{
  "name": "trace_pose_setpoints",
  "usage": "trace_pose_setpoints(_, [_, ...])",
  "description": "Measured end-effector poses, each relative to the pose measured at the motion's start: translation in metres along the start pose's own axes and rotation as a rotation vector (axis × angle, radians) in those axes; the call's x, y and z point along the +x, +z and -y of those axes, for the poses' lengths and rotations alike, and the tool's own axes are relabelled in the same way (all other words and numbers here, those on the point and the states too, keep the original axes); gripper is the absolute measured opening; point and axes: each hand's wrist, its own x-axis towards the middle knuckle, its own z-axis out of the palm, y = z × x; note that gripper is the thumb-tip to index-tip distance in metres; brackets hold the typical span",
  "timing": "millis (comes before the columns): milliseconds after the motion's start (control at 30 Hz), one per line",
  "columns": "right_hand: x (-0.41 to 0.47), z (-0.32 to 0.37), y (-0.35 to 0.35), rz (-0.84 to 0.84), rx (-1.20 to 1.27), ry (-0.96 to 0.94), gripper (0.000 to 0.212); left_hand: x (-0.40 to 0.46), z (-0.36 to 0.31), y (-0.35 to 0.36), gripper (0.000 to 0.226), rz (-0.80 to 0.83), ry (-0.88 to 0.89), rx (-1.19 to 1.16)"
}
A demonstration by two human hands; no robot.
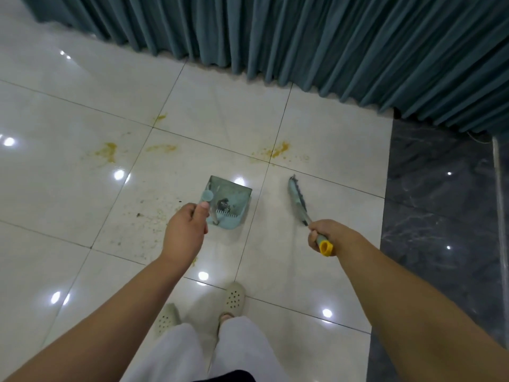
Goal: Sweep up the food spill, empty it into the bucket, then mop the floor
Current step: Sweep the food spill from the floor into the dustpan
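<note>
My left hand (186,230) grips the upright handle of a pale blue dustpan (230,201), which sits on the white tiled floor (68,166) with some dark debris inside. My right hand (326,234) holds a broom (297,198) by its handle, which ends in a yellow cap. The broom's bristle head touches the floor just right of the dustpan. Yellow food smears lie ahead: one (276,150) beyond the broom, others (107,151) further left. Fine crumbs (148,216) dot the tile left of the dustpan. No bucket or mop is in view.
Teal curtains (330,37) hang along the far side down to the floor. A dark marble strip (440,202) borders the white tiles on the right. My feet in pale perforated clogs (234,296) stand behind the dustpan.
</note>
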Motion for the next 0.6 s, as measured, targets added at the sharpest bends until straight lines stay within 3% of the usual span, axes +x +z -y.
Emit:
trace_pose_setpoints(267, [-0.014,-0.048,0.083,0.042,-0.263,0.006,0.004,-0.007,0.031,-0.047,0.044,-0.049,-0.006,0.009])
trace_pose_setpoints(600, [-0.031,-0.139,0.206,0.13,-0.492,0.051,0.009,-0.011,0.102,-0.148,0.043,-0.125,-0.076,-0.074])
